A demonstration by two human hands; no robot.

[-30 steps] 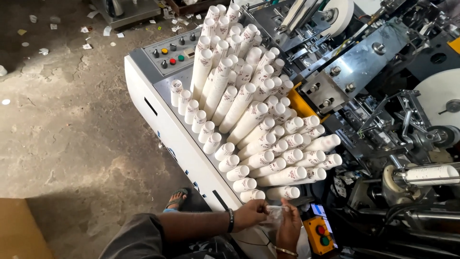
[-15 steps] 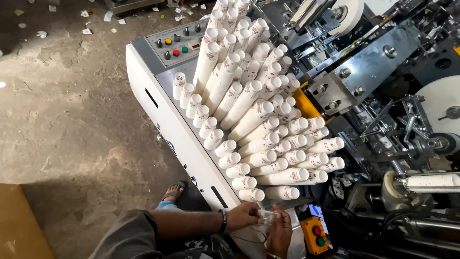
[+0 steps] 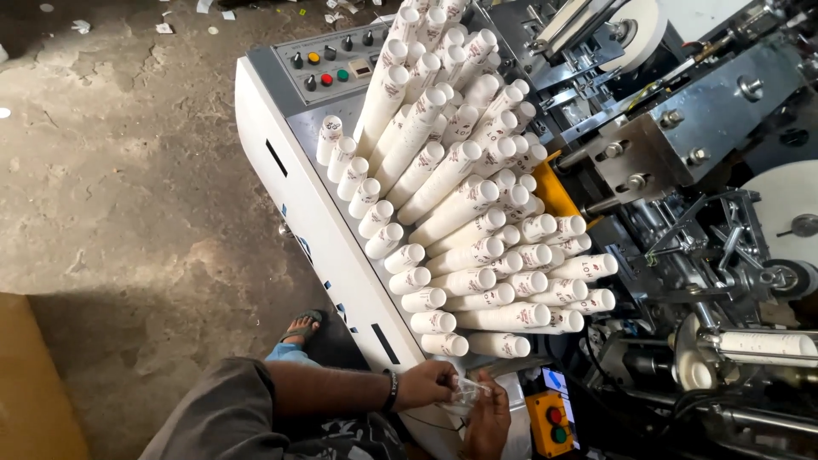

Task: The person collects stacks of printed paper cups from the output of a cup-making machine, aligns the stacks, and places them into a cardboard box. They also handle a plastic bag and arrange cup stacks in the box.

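The left hand [image 3: 422,383] was clenched on one edge of a thin clear plastic bag [image 3: 464,393], with the fingers pinched together. The right hand [image 3: 487,422] came up from below and grasped the other side of the same bag, though how firmly its fingers closed I could not tell, because only the back of the hand showed. The bag was at the near end of the machine, just below the lowest stacks of paper cups [image 3: 460,255], crumpled between the two grips.

Compared with a moment earlier, the two hands had kept close together at the same near corner and the bag looked a little more gathered between them; the view had also moved, so that more of the floor showed on the left. This suggested, in my judgement, that the work on the bag was in progress and no cup stack was taken yet.

Beyond the hands, many long white stacks of cups lay fanned out on the sloped desk [image 3: 307,128] of the machine, pointing toward the far end. At the far left was a panel with coloured buttons [image 3: 328,68]. On the right, a small orange box [image 3: 550,424] with a red and a green button stood near the right hand, and metal machine parts [image 3: 699,145] filled the right side. A sandalled foot [image 3: 300,328] stood on the concrete floor [image 3: 111,187].
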